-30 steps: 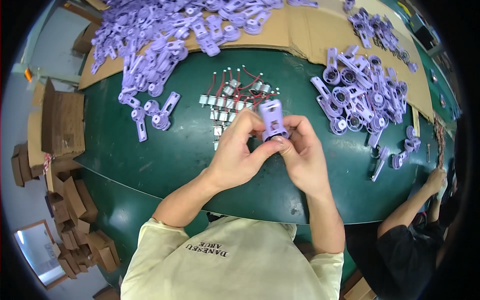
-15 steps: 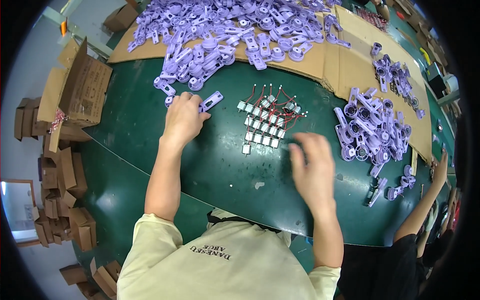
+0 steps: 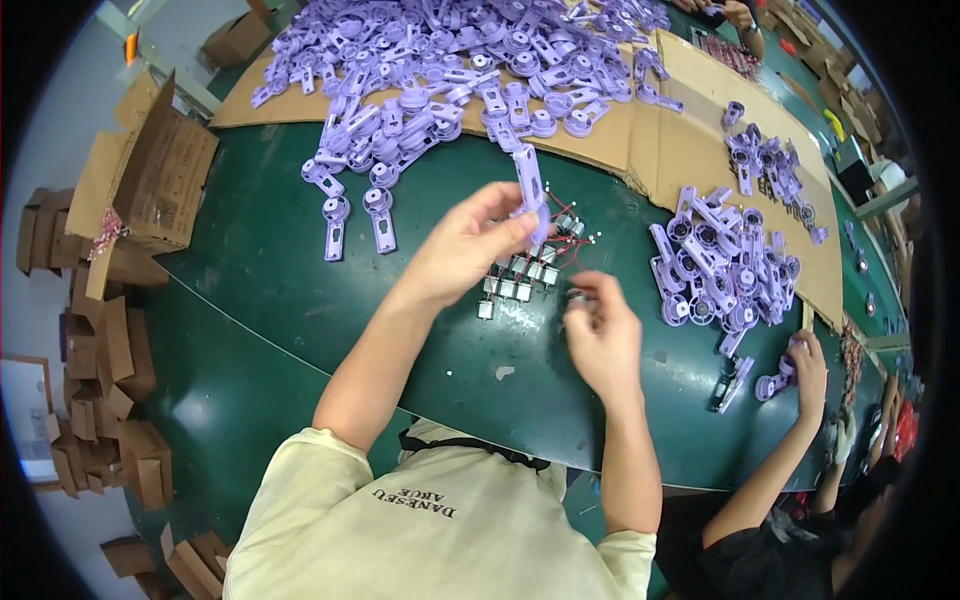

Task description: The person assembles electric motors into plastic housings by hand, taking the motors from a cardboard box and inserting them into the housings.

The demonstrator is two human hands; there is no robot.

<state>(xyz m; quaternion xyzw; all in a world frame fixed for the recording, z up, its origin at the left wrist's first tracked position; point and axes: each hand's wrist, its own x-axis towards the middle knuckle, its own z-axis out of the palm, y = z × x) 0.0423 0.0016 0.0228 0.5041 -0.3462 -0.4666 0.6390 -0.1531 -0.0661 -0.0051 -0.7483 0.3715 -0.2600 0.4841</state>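
In front of me, my left hand (image 3: 485, 240) holds up a purple plastic housing (image 3: 530, 185), its long arm pointing upward and its round end by the thumb. Below and behind it, small silver motors (image 3: 506, 290) with red wires lie in rows on the green table; the left hand hides some. My right hand (image 3: 603, 335) is closed just right of those rows, pinching a small motor (image 3: 577, 297) that is blurred and partly hidden by the fingers. Two purple housings (image 3: 334, 228) lie side by side left of the left hand.
A large heap of purple housings (image 3: 420, 50) covers cardboard (image 3: 610, 135) at the back. More purple assemblies (image 3: 725, 260) are piled at the right. A co-worker's hand (image 3: 810, 372) touches a part there. An open carton (image 3: 160, 180) stands at the left table edge.
My left hand has lifted a purple housing and brought it right, over the motors. My right hand has closed on a motor from the rows. A co-worker's hand has reached in at the right.
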